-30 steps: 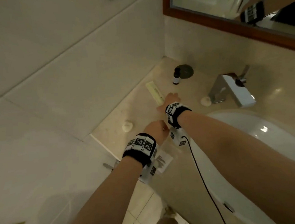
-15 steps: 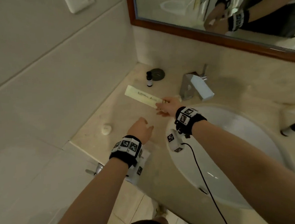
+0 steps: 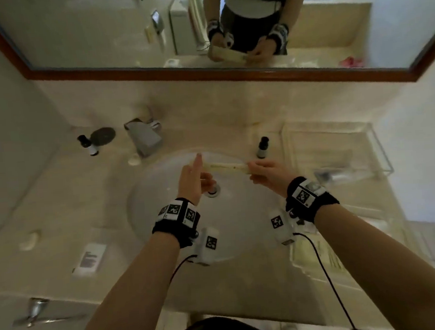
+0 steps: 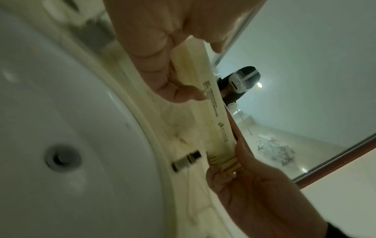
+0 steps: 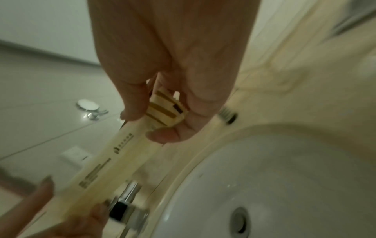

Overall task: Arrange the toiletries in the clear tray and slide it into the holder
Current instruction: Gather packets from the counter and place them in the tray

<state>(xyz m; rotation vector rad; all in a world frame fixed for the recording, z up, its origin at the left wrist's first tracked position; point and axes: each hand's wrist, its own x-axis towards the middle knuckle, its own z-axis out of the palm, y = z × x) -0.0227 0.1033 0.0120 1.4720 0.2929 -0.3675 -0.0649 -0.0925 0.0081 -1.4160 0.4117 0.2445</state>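
A long cream box [image 3: 227, 167] hangs level over the white basin [image 3: 163, 221]. My right hand [image 3: 258, 170] grips its striped right end, seen close in the right wrist view as the box [image 5: 122, 154] held in my right hand [image 5: 162, 116]. My left hand [image 3: 198, 171] pinches the other end between thumb and fingers; the left wrist view shows the left hand [image 4: 189, 48] on the box [image 4: 211, 104]. The clear tray [image 3: 376, 147] sits on the counter to the right, with a small tube [image 3: 334, 175] in it. A small dark-capped bottle [image 3: 262, 148] stands just left of the tray.
The faucet [image 3: 144, 136] stands behind the basin. A second small bottle [image 3: 88, 145] and a dark round disc [image 3: 103, 134] are at the back left. A white packet [image 3: 89, 258] and a pale soap piece [image 3: 29, 240] lie front left. A mirror [image 3: 200, 23] spans the wall.
My right hand lifted the cream box off the left counter and carried it right, over the basin. My left hand left the counter and took the box's other end. The head view swung right.
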